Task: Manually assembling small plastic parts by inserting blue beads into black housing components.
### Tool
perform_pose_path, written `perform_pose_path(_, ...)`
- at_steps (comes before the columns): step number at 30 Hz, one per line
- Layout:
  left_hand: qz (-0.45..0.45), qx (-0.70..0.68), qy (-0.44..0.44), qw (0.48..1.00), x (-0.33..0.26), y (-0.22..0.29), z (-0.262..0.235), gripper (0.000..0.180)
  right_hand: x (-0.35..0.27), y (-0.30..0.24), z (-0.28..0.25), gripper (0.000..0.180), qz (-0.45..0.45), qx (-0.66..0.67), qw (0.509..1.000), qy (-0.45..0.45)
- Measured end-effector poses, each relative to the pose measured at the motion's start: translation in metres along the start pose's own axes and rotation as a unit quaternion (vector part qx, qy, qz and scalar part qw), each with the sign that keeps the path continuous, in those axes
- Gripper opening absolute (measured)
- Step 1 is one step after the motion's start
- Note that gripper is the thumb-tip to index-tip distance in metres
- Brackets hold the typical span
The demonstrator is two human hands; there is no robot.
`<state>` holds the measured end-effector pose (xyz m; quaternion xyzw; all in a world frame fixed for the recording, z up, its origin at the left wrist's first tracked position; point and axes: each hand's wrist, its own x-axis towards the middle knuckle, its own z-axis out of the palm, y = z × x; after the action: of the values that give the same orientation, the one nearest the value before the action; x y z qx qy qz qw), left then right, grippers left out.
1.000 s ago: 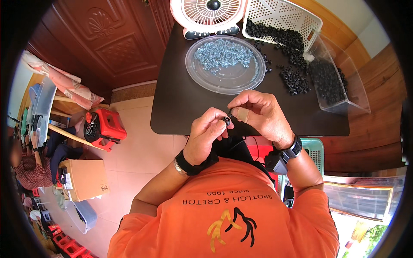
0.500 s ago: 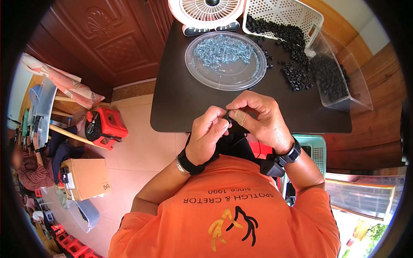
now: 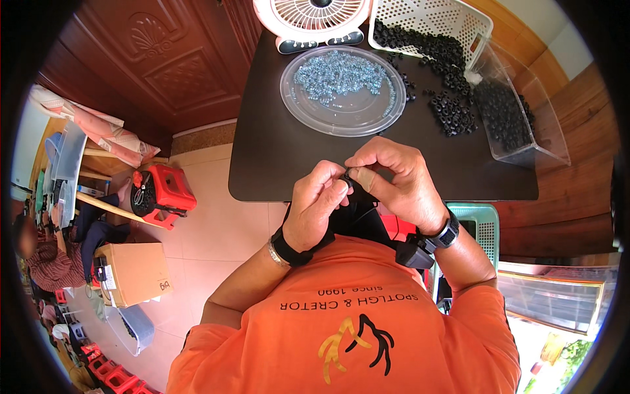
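Just off the table's near edge, my two hands meet in front of my chest. A small black part (image 3: 347, 177) is pinched between the thumb and curled fingers of my left hand (image 3: 314, 207). My right hand (image 3: 400, 178) closes its thumb and forefinger at the same part, and a tan wrap covers one of its fingertips. The fingers hide most of the part, so its exact shape cannot be told. Beyond my hands lies a round clear plastic lid (image 3: 315, 126) bearing a heap of tiny shiny bluish pieces (image 3: 341, 75).
Black small parts (image 3: 453, 115) lie loose on the dark table (image 3: 275, 177). Behind them a white basket (image 3: 472, 26) lies tipped, and a clear bin (image 3: 518, 156) holds more. A fan (image 3: 321, 13) stands at the back. At left are a red stool (image 3: 174, 190), a carton (image 3: 138, 272) and another person (image 3: 59, 262).
My hands stay together on the small black part with hardly any visible shift. The view has tilted very slightly.
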<state>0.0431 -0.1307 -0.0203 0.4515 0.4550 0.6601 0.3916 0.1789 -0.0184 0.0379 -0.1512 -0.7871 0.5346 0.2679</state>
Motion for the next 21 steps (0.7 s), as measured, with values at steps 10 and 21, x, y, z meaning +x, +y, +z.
perform_pose_path(10, -0.017, 0.011, 0.006, 1.0, -0.002, 0.0, 0.0, 0.025, -0.006, 0.008, 0.007, 0.014, -0.063, -0.022, 0.997, 0.03)
perform_pose_path(21, -0.063, -0.047, 0.001, 0.997, 0.0, 0.011, 0.005, 0.027, -0.013, 0.016, 0.022, 0.037, -0.127, -0.031, 0.986, 0.099)
